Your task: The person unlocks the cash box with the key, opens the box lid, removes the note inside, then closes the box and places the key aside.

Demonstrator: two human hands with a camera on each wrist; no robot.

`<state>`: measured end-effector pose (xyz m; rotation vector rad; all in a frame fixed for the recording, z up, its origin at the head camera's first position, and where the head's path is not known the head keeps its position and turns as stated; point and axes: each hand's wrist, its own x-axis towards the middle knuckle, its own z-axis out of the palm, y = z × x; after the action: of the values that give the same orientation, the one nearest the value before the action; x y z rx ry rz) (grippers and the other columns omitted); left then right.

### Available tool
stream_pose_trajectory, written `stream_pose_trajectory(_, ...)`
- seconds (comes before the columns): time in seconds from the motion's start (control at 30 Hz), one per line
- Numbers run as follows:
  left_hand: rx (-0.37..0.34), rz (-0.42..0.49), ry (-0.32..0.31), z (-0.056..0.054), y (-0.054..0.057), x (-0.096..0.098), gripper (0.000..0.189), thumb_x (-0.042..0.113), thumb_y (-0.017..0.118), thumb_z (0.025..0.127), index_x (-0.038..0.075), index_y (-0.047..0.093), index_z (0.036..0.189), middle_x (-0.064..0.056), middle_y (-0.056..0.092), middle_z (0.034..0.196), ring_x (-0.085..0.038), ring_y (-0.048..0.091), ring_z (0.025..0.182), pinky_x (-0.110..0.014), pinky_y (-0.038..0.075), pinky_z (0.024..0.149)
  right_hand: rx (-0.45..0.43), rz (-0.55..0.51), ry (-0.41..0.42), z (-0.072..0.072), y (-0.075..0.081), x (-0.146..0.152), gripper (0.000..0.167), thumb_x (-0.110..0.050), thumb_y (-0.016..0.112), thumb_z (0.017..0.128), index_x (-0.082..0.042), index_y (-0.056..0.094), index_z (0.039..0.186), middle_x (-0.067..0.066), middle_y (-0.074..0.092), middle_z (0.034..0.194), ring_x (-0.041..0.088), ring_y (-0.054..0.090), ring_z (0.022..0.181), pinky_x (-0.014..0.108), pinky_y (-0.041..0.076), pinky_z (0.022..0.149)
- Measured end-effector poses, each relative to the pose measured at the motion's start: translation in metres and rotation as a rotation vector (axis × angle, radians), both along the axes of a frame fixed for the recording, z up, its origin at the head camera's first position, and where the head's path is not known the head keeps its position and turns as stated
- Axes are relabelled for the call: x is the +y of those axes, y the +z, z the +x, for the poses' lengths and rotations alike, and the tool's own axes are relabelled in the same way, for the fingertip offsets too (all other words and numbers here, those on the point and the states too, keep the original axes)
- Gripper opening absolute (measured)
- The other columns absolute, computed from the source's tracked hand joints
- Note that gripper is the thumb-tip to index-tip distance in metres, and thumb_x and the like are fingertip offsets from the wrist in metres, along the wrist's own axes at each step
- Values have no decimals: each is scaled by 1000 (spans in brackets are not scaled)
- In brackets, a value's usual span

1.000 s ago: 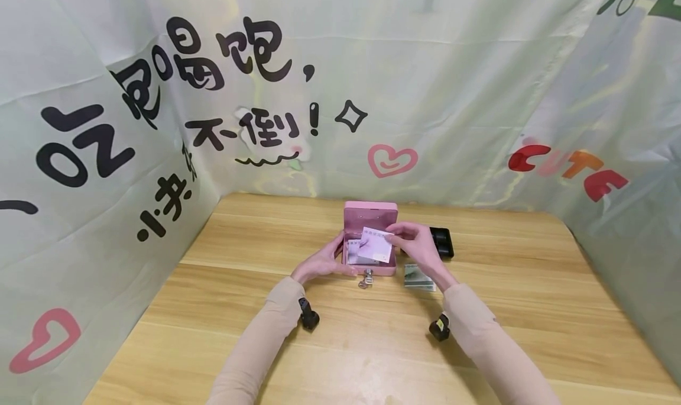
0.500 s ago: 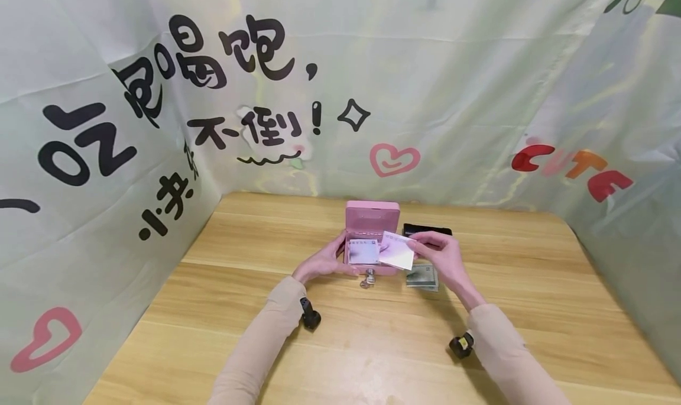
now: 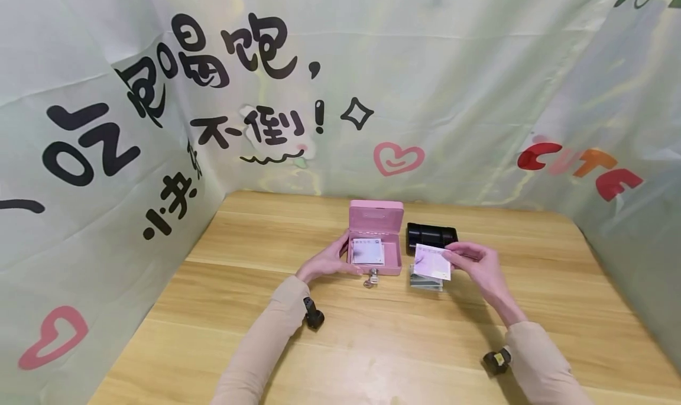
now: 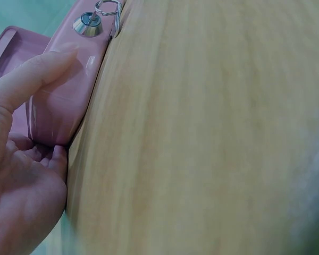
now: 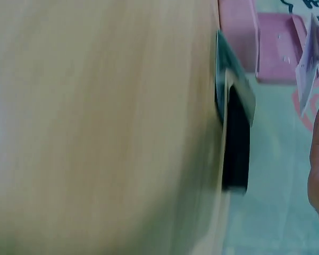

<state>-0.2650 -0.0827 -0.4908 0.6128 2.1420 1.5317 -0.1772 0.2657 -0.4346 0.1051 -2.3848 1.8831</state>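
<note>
Right hand (image 3: 481, 269) pinches purple banknotes (image 3: 432, 262) above green banknotes (image 3: 425, 283); left hand (image 3: 330, 262) grips pink cashbox (image 3: 393, 257), left of pinch. Apparently mid-transfer; next move likely calls for lowering squarely, then releasing.

The pink box (image 4: 64, 114) looks like painted metal, smooth and glossy, with soft highlights on its front. Its lock (image 4: 87, 25) and key ring (image 4: 107, 10) are bright, polished metal. The held purple note (image 3: 432, 263) and the greenish notes (image 3: 425, 283) look like smooth, thin paper. The black tray (image 3: 431, 235) appears to be plastic with a slight sheen. The surface (image 4: 202, 133) is smooth, wood-grained; the hanging (image 3: 457, 97) is creased cloth, the sleeves (image 3: 254, 346) matt fabric.
</note>
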Motion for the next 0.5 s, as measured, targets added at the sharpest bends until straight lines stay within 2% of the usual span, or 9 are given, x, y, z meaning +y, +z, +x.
stream_pose_trajectory(0.27, -5, 16, -2, 0, 2, 1, 127, 8, 88, 72, 27, 2, 164, -8, 11, 172, -24, 13, 159, -44, 15, 131, 9, 48, 8, 6, -4, 33, 16, -7, 72, 91, 1, 73, 106, -20, 74, 84, -1, 69, 74, 20, 62, 68)
stream_pose_trajectory(0.5, -8, 17, -2, 1, 2, 0, 127, 8, 88, 72, 26, 2, 164, -8, 11, 172, -25, 13, 159, -46, 14, 131, -36, 108, 47, 5, -10, 54, 27, -5, 69, 93, 11, 67, 114, -23, 73, 88, -2, 70, 79, 19, 62, 72)
